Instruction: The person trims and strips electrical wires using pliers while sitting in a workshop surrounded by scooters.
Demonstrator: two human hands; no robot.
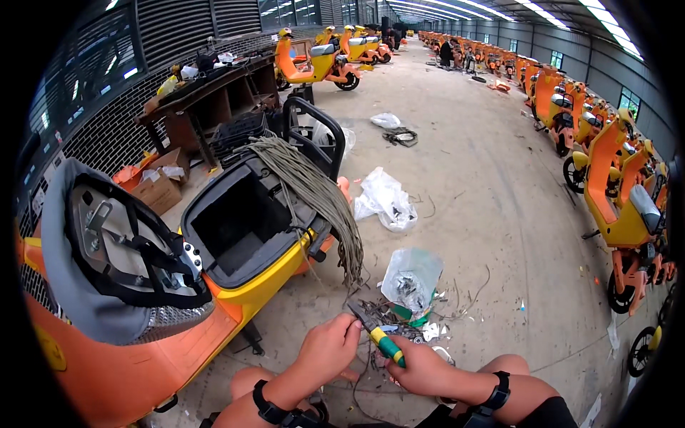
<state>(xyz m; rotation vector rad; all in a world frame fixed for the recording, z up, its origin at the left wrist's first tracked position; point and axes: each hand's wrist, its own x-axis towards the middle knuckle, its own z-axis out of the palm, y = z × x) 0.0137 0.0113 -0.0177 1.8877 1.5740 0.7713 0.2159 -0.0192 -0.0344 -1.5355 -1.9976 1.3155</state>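
My right hand (422, 367) is closed round the yellow-and-green handles of a pair of pliers (386, 345), whose dark jaws point up and to the left. Beside the jaws, my left hand (330, 349) is closed with thumb and fingers together; what it pinches is too small to make out. A thin dark cable (355, 389) hangs below, between the hands. Left of them stands an orange-and-yellow scooter (275, 265) with its grey seat (93, 285) tipped up and its storage box (242, 221) open. A bundle of grey-green cables (314, 182) drapes over the box's edge.
On the floor ahead, a translucent plastic bin (412, 274) holds small metal parts, with scraps and wire bits around it. Plastic bags (385, 203) lie farther off. A cluttered workbench (214, 93) stands left. Rows of scooters (606, 192) line the right side.
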